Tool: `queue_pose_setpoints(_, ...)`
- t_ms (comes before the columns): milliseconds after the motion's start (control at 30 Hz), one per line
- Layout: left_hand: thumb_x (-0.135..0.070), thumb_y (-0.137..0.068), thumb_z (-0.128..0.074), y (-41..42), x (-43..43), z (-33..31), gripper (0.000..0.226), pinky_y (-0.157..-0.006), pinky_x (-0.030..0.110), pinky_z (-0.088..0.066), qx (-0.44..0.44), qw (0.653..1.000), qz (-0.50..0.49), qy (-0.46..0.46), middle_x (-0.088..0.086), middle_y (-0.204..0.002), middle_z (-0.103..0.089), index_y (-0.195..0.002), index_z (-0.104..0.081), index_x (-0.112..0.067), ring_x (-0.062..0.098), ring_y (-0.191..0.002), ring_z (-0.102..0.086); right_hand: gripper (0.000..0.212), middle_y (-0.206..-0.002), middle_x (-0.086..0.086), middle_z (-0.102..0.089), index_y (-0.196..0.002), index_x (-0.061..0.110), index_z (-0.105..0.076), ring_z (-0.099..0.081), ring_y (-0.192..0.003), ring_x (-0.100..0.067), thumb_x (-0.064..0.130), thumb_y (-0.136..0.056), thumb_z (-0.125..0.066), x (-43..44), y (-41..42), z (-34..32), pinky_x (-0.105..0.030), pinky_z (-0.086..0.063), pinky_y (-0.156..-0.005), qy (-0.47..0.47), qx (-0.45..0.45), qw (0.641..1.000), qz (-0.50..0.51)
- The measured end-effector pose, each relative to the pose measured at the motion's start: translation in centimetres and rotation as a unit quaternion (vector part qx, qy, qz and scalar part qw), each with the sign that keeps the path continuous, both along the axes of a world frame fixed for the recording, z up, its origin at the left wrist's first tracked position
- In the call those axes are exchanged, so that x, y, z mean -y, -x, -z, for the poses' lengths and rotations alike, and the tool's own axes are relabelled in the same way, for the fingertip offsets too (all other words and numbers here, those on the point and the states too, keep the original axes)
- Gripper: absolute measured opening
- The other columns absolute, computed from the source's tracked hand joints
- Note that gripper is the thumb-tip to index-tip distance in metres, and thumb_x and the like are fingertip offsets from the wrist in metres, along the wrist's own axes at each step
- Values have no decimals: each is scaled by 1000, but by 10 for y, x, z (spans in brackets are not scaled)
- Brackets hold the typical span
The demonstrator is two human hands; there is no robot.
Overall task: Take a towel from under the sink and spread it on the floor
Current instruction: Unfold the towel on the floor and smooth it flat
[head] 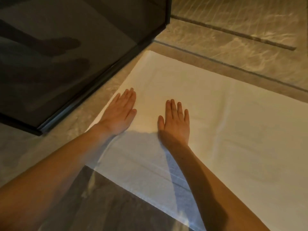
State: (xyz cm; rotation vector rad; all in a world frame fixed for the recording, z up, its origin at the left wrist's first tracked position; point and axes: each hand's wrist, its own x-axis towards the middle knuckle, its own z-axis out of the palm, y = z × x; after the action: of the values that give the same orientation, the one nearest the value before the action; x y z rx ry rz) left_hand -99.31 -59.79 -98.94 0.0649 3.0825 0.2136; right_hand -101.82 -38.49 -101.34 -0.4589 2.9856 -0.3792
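A white towel [225, 124] lies flat and unfolded on the beige marbled floor, running from the upper left to the right edge of the view. My left hand [120, 112] rests palm down on the towel near its left edge, fingers straight and together. Palm down as well, my right hand [175, 120] lies flat on the towel a little to the right, fingers slightly spread. Neither hand grips anything. A faint crease runs across the towel to the right of my right hand.
A dark glass panel [58, 55] in a black frame stands at the upper left, its bottom rail close to the towel's left edge. A long narrow floor drain slot [233, 33] runs across the tiles at the top right. My shadow covers the floor at the bottom.
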Motion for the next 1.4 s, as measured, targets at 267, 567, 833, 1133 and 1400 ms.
queue_pose_setpoints(267,-43,-103,-11,-86,16,13,57,-120,28,3,8,999,30,-42,-2,-163,-1,-154,-1,-20,6,-148,6,65,-165,0,0,-157,18,-1,6,-151,-18,46,-100,-12,-3,-3,-3,-40,5,-122,5,-7,1000,-12)
queue_pose_setpoints(567,-40,-102,-13,-92,-33,2,58,-120,34,1,17,998,64,-10,-1,-163,-2,-155,-6,-16,9,-148,6,62,-165,-3,-1,-156,15,-3,4,-151,-22,40,-101,-15,29,-31,-10,-43,4,-122,16,7,1000,3)
queue_pose_setpoints(833,-50,-98,5,-93,-41,15,62,-120,34,2,32,997,65,14,-4,-162,9,-153,6,-21,8,-147,13,63,-164,-1,-6,-157,18,-7,0,-151,-20,42,-100,-23,-61,-102,-1,-38,8,-121,26,0,997,67)
queue_pose_setpoints(1133,-49,-100,0,-92,-39,19,59,-118,26,8,28,997,65,17,-5,-162,6,-153,6,-24,6,-147,10,66,-164,2,3,-156,20,5,8,-150,-14,50,-98,-6,-248,-168,-4,-39,1,-122,-35,19,962,270)
queue_pose_setpoints(1400,-40,-103,-17,-124,-127,4,60,-120,35,0,1,978,209,20,6,-163,-3,-155,-5,-13,17,-149,1,65,-164,-5,-9,-156,12,-9,-4,-151,-23,38,-97,-17,-142,-157,-26,-41,0,-122,45,2,977,207)
